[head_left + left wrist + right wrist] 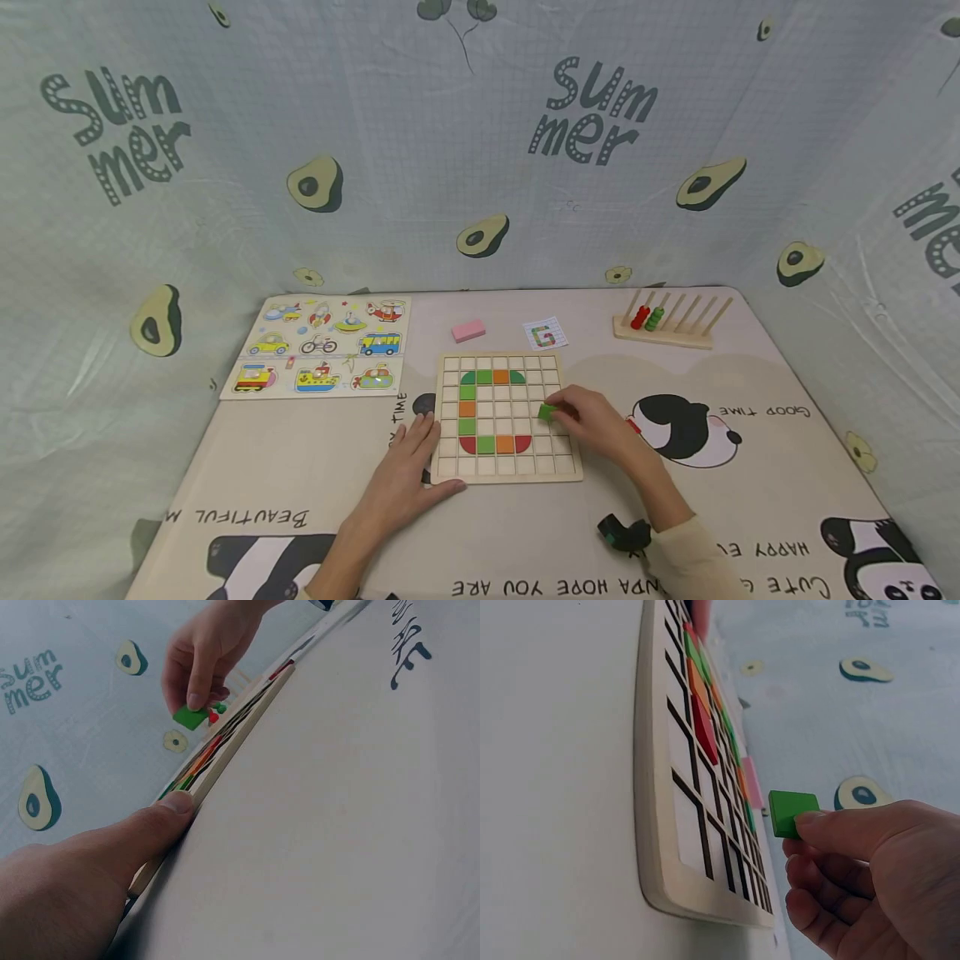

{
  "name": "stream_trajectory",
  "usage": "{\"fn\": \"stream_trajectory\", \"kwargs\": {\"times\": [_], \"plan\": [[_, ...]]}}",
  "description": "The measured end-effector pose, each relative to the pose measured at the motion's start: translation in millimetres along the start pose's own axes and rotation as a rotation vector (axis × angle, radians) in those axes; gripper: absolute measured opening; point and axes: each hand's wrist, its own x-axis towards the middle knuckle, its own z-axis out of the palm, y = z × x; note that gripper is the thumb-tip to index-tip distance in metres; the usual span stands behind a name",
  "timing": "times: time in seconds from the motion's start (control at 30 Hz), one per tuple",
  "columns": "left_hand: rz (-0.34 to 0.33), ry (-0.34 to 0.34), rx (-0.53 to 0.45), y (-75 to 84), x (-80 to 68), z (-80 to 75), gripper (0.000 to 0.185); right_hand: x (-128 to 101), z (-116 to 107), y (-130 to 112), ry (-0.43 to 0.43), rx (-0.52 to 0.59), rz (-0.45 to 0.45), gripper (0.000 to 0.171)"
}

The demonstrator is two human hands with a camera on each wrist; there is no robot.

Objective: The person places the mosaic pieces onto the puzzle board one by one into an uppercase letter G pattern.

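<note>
While our left hand (405, 475) lies flat, steadying the grid board (450, 477) at nine o'clock, our right hand (592, 421) pinches a green tile (546, 411). It looks light, stiff and smooth, best held by its edges.

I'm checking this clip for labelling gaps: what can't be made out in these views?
- Head view: small pattern card, print too small.
- Head view: grid board cells under right hand and green block, hidden.
- Left wrist view: left hand, cut off by the edge.

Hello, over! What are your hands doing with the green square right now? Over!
Right hand pinches green tile above grid board. Left hand flat at board's left edge. Nothing blocking the cells.
</note>
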Motion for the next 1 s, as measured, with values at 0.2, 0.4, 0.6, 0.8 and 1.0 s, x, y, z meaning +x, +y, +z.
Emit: {"fn": "stream_trajectory", "kwargs": {"times": [0.2, 0.4, 0.6, 0.8, 1.0], "plan": [[0.002, 0.003, -0.001, 0.4, 0.0, -1.0, 0.098, 6.2, 8.9, -5.7, -0.063, 0.021, 0.032, 0.018], [0.008, 0.007, -0.001, 0.2, 0.2, -1.1, 0.098, 10.4, 16.4, -9.6, -0.097, 0.054, 0.029, 0.015], [0.005, -0.002, -0.002, -0.1, 0.3, -0.7, 0.098, 12.1, 24.0, -10.7, -0.108, 0.031, 0.037, 0.013], [0.008, 0.0, -0.002, 0.1, 0.3, -0.9, 0.098, 13.0, 28.5, -10.3, -0.095, -0.015, -0.002, 0.013], [0.011, 0.003, 0.004, 0.2, 0.1, -1.3, 0.098, 13.6, 30.3, -9.7, -0.07, -0.068, -0.047, 0.015]]}}
